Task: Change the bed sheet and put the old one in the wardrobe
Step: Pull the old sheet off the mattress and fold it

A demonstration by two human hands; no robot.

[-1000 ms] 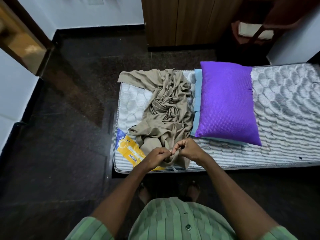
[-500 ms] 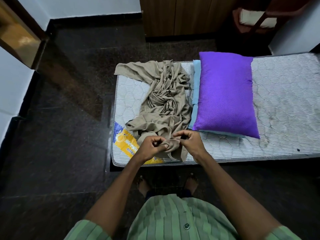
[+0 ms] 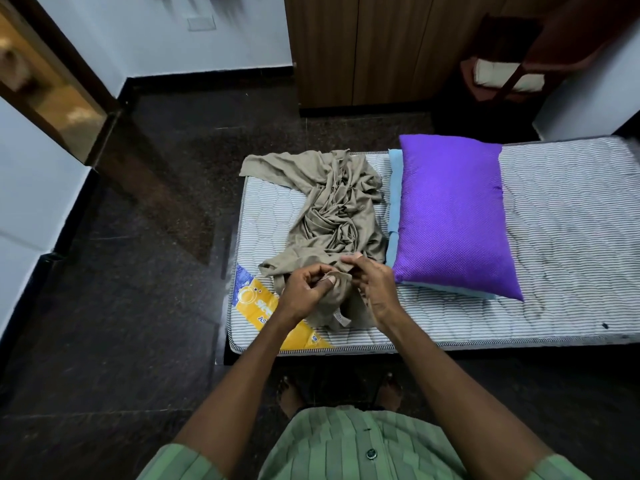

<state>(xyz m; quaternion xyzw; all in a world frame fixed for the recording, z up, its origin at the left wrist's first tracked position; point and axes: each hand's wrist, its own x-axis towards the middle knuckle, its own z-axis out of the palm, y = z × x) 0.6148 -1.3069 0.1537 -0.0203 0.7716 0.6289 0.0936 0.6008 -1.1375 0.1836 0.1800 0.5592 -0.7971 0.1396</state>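
The left hand (image 3: 308, 291) and right hand (image 3: 372, 285) are each pinching the near end of the sheet (image 3: 337, 220), fingers curled on the cloth. One crumpled sheet is lying on the mattress (image 3: 571, 237) beside one purple pillow (image 3: 453, 213).

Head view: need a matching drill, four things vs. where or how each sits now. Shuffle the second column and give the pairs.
Things:
1. beige sheet
2. purple pillow
3. wooden wardrobe
4. yellow and blue label

States:
A. stands against the far wall, doors shut
B. lies bunched on the bare mattress, its near end pinched by the left hand and right hand
C. sits at the mattress's near left corner, partly under the cloth
D. lies on top of a light blue pillow

Pairs: 1-B, 2-D, 3-A, 4-C
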